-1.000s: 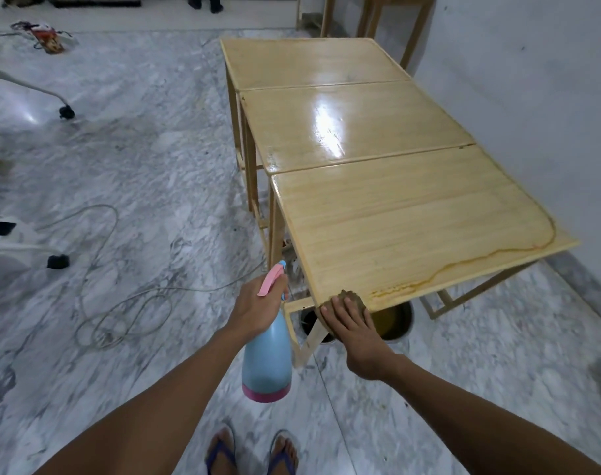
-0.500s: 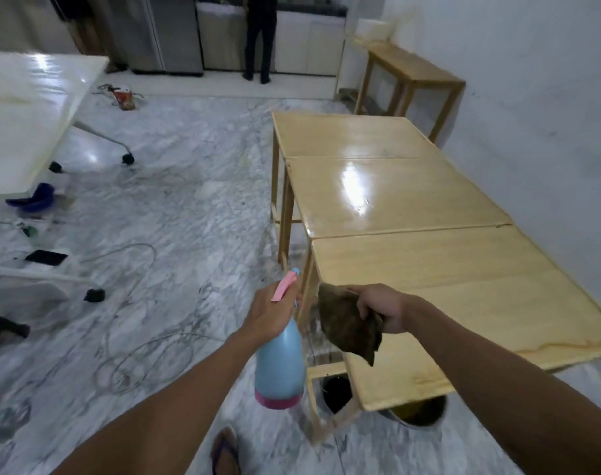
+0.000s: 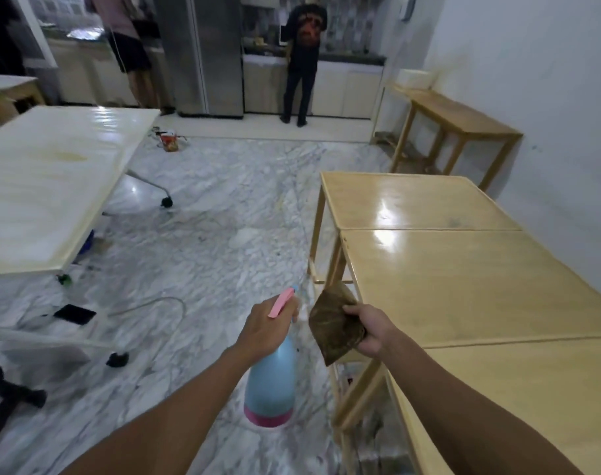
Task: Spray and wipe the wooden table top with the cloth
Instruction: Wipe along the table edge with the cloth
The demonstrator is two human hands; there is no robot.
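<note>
Your left hand (image 3: 263, 332) grips the spray bottle (image 3: 271, 382); your right hand (image 3: 371, 329) pinches the cloth (image 3: 333, 325) off the tabletop (image 3: 480, 289). Spraying now would likely wet the floor (image 3: 223, 241).

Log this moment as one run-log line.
left hand: grips spray bottle | right hand: holds brown cloth off wooden table top | wiping: paused
</note>
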